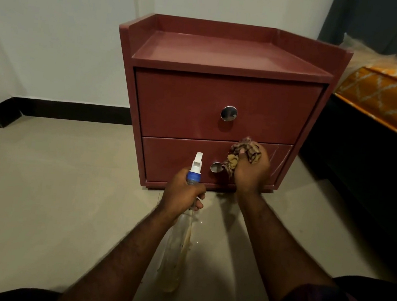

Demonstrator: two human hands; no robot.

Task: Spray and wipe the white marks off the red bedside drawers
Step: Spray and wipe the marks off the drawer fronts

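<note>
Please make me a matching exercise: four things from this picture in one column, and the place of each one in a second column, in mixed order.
Things:
1. spray bottle
2. cloth
3. white marks
4. orange mattress

Places:
A. in the right hand
B. on the right end of the lower drawer
C. in the left hand
D. to the right of the bedside drawers

Pairs: 1-C, 2-A, 3-B, 4-D.

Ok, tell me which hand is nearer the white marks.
Right. The right hand, holding the cloth, sits just left of the marks; the left hand grips the bottle farther left.
</note>
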